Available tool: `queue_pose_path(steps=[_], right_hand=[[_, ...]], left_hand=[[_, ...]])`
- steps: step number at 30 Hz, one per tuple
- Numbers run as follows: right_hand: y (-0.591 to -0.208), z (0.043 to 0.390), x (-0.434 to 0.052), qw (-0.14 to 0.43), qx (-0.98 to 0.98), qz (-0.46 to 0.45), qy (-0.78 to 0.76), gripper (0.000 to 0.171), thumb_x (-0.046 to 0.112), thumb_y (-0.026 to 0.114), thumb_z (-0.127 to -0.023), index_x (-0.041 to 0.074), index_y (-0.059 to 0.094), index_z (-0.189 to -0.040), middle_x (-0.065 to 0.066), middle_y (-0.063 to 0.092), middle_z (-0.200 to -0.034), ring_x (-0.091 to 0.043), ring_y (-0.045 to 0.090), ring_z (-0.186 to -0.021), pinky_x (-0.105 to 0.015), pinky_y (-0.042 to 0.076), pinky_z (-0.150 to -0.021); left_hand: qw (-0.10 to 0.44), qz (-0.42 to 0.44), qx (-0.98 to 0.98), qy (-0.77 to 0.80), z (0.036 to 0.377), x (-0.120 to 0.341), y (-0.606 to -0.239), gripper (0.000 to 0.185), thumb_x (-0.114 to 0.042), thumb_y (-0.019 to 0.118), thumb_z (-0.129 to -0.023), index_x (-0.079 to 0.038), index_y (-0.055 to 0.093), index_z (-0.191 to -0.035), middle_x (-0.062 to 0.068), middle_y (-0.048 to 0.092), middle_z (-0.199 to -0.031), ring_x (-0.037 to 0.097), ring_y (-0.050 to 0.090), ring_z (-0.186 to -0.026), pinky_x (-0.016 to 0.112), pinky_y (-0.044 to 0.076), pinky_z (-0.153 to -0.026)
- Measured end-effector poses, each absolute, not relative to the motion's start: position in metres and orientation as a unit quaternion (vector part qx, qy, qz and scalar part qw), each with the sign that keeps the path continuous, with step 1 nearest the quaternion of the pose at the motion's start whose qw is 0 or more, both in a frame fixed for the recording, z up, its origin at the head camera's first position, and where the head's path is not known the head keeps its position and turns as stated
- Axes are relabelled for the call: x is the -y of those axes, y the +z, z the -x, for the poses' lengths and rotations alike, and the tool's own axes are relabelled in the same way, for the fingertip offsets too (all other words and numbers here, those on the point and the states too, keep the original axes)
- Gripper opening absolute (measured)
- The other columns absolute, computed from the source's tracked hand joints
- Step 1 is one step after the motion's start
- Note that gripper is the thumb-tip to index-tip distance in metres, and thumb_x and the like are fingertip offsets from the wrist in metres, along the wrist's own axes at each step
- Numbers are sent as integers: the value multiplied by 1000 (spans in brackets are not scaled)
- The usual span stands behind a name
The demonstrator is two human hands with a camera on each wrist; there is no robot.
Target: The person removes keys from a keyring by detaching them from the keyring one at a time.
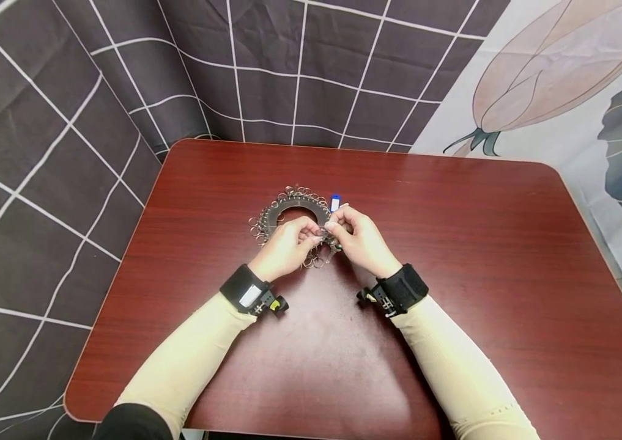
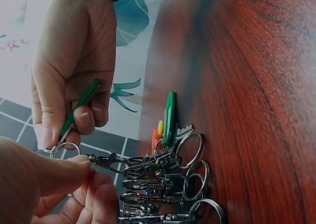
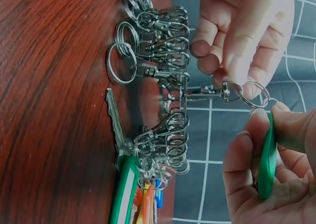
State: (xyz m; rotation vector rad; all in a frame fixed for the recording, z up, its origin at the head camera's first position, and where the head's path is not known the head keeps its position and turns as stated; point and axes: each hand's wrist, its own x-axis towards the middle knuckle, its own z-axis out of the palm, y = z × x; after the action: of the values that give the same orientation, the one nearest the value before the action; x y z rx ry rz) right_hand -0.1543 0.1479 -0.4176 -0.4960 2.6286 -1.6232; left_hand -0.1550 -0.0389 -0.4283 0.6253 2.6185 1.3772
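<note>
While I'm watching this feed from my end, the thing that matters is a green key tag [image 3: 268,157] and the small split ring [image 3: 253,94] it meets; the right hand [image 1: 362,240] has the tag pinched between thumb and curled fingers, clear in the right wrist view, and its tip sits right at the ring; the left wrist view shows the same tag as a thin green strip [image 2: 79,109] running down to the ring [image 2: 64,148]; the left hand [image 1: 287,245] pinches the swivel clip [image 3: 207,92] that carries that ring, fingertips closed on it, so both hands are grasping, neither relaxed; all of this is held just above the table [image 1: 454,244], near its middle, right over the near edge of the key holder disc [image 1: 295,212]; that disc is a dark flat ring lying on the wood with loads of metal clips and split rings [image 3: 163,36] hung round its rim; a few carry tags already, a green one [image 3: 126,189] with a silver key [image 3: 114,118] beside it, plus orange and blue bits I can't make out properly; a blue tag [image 1: 335,202] pokes up at the far side of the disc in the head view; behind the table hangs a dark grid-patterned cloth [image 1: 68,91], and to the right a pale flower-print one [image 1: 564,73]; cream sleeves and black wrist straps on both arms.
</note>
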Motion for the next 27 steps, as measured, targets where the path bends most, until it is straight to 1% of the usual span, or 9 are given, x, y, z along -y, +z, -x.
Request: queue_pose_path(steps=[8,14,18,21,27], right_hand=[[-418,155,-150,17,-839,179,-513,10,14,63,-94,5,59,-91,-13,58,-69,-16,52,-58,-24,38,-51],[-420,155,-151,32,-845,184,-502,8,14,64,-94,7,61,-95,-12,58,-71,-22,52,-59,-24,38,-52],[-421,154,-152,45,-851,187,-489,6,13,65,-93,9,63,-98,-9,60,-75,-20,52,-60,-25,40,-55],[-423,154,-153,52,-856,190,-478,5,14,66,-92,12,63,-95,-2,59,-74,-15,51,-61,-26,42,-57],[-424,154,-154,66,-853,198,-478,6,14,66,-91,10,62,-93,0,60,-74,-14,55,-60,-28,45,-59]], left_hand=[[63,-192,-865,460,156,43,-428,4,-11,64,-93,-9,63,-96,1,66,-91,13,64,-84,27,51,-78],[41,-192,-861,470,157,44,-429,5,-7,63,-92,-9,62,-97,1,65,-89,12,63,-83,26,51,-78],[23,-185,-860,475,156,44,-431,6,-5,62,-92,-9,61,-97,1,63,-87,13,62,-81,26,51,-76],[15,-179,-855,487,155,44,-431,7,-5,60,-92,-8,61,-98,2,62,-87,14,61,-81,26,51,-76],[15,-174,-847,501,155,43,-432,9,-5,57,-92,-7,62,-100,3,62,-86,14,60,-78,26,51,-73]])
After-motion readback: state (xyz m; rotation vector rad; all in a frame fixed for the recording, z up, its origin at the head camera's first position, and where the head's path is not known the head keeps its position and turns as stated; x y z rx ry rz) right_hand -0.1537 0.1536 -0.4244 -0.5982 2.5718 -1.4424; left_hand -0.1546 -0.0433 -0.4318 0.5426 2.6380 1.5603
